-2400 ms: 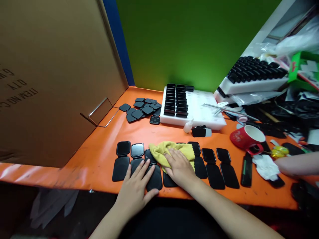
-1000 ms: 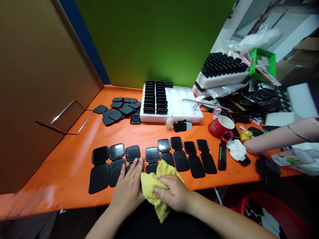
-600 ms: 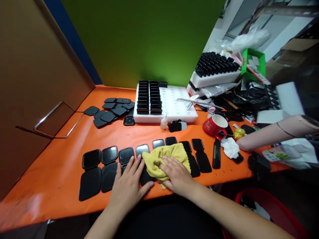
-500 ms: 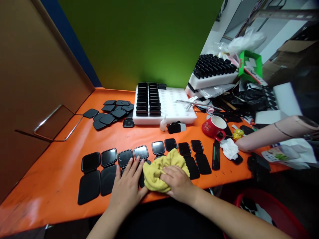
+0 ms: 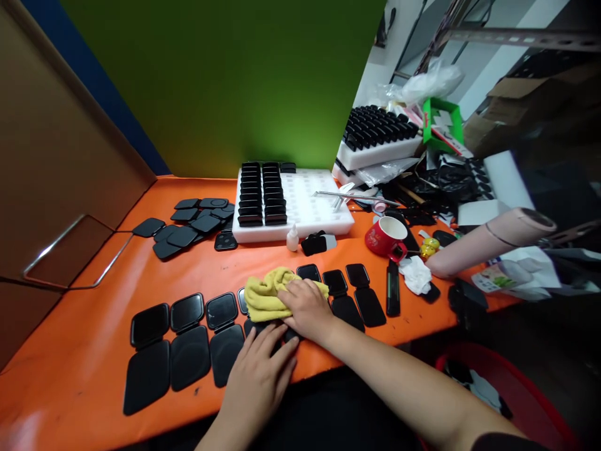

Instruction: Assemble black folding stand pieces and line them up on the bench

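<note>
A row of opened black compact cases (image 5: pixel 190 357) lies along the front of the orange table (image 5: pixel 70 351), with mirror-like lids on the far side. My right hand (image 5: pixel 307 307) is closed on a bunched yellow cloth (image 5: pixel 267 297), which rests over the lids in the middle of the row. Close below the cloth, my left hand (image 5: pixel 260 363) lies with its fingers stretched out on the near halves of the middle cases. Hand and cloth hide several cases there. To the right, two more open cases (image 5: pixel 370 307) show fully.
Behind stands a white foam tray (image 5: pixel 319 228) with black pieces in two columns. A pile of black cases (image 5: pixel 188 232), a dropper bottle (image 5: pixel 292 239), a red mug (image 5: pixel 385 238), a box cutter (image 5: pixel 393 289) and a pink tumbler (image 5: pixel 488 241) surround the row. A bent metal stand (image 5: pixel 70 250) is at left.
My right hand has moved the yellow cloth left and up onto the mirrored lids. My left hand now sits lower and nearer the table edge. The whole view has shifted a little.
</note>
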A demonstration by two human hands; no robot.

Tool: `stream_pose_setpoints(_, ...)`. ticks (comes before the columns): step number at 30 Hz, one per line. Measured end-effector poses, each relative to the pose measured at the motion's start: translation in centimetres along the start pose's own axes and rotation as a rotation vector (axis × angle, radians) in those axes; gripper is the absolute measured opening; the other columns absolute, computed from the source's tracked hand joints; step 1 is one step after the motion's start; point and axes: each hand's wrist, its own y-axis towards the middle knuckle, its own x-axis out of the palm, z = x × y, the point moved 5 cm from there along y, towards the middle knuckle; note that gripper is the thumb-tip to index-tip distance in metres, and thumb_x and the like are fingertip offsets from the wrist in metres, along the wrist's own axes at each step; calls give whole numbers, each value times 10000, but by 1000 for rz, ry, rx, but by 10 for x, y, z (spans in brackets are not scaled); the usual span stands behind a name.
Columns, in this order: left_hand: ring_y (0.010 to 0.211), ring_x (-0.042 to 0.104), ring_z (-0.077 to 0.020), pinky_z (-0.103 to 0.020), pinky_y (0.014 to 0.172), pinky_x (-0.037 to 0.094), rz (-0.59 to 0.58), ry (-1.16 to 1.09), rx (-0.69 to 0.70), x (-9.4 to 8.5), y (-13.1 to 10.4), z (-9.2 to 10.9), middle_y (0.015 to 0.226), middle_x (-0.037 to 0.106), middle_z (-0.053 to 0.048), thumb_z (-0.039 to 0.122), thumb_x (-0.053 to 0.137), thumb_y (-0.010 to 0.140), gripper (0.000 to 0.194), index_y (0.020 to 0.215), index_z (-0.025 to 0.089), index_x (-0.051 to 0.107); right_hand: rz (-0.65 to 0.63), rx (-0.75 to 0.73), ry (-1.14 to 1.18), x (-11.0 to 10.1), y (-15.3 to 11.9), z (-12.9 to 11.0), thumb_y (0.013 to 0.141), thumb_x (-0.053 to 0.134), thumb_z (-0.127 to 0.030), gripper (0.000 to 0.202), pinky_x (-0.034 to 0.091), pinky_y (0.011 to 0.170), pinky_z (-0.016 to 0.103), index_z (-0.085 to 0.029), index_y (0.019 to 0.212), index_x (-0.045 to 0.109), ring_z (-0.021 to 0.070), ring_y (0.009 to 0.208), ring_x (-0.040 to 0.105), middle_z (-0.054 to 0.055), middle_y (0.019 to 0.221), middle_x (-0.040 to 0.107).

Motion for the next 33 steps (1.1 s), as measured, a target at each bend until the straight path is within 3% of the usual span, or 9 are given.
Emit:
stream_pose_setpoints(3,1141,488,-248,-503,947,382,7,1,-3,-1,1,0,1190,571,-46,272,459,836,311,1127,317,561,74,30,133,-21,-3,8,771,546,-346,231,401,770,334,-177,920,595,209,845,519,63,855,607)
stream_pose_setpoints(7,1164,466,-255,-508,948,377,2,6,-10,0,0,-1,1215,559,-37,283,461,837,302,1119,320,564,182,111,126,-59,-26,32,819,490,-362,378,381,854,358,-168,1142,520,224,996,489,97,1068,572)
stream_pose_setpoints(11,1139,488,-255,-506,945,376,5,10,-19,2,1,-2,1193,572,-37,299,468,834,292,1106,325,571,-51,10,-23,-36,-69,36,765,523,-523,537,245,1003,429,-161,1161,523,274,1200,354,128,1282,457)
stream_pose_setpoints(15,1117,506,-255,-498,934,389,7,15,-10,0,3,-2,1178,577,-33,282,479,823,291,1093,331,575,-45,23,-61,-12,-96,27,781,538,-343,262,308,945,404,-206,997,599,247,1078,449,89,1118,567)
stream_pose_setpoints(20,1116,506,-258,-494,935,390,8,36,20,0,2,-2,1173,581,-35,281,486,816,319,1122,332,560,-15,-77,87,-30,-78,20,750,518,-464,289,412,667,321,-189,774,604,185,682,505,41,696,565)
stream_pose_setpoints(23,1115,508,-260,-490,928,394,30,50,12,2,1,-3,1182,576,-37,317,489,818,312,1120,344,562,94,55,48,-46,-54,33,780,487,-484,407,396,782,355,-175,1030,576,230,897,508,96,944,589)
stream_pose_setpoints(26,1105,517,-264,-481,920,403,49,53,13,4,1,-4,1188,574,-35,330,503,809,306,1106,341,575,17,133,-46,-35,-32,41,786,480,-525,535,278,959,407,-183,1197,482,267,1186,345,123,1262,453)
stream_pose_setpoints(29,1106,517,-262,-480,920,405,54,67,27,5,0,-4,1178,579,-38,336,506,807,307,1106,336,576,-49,139,-51,-27,-22,42,793,531,-376,396,293,954,384,-199,1147,517,245,1153,376,101,1207,494)
stream_pose_setpoints(33,1112,513,-252,-478,926,401,35,85,37,6,0,-5,1189,572,-37,337,495,815,327,1137,340,552,33,109,75,-56,-43,40,783,492,-209,337,397,834,322,-209,1119,517,197,963,486,64,1017,561)
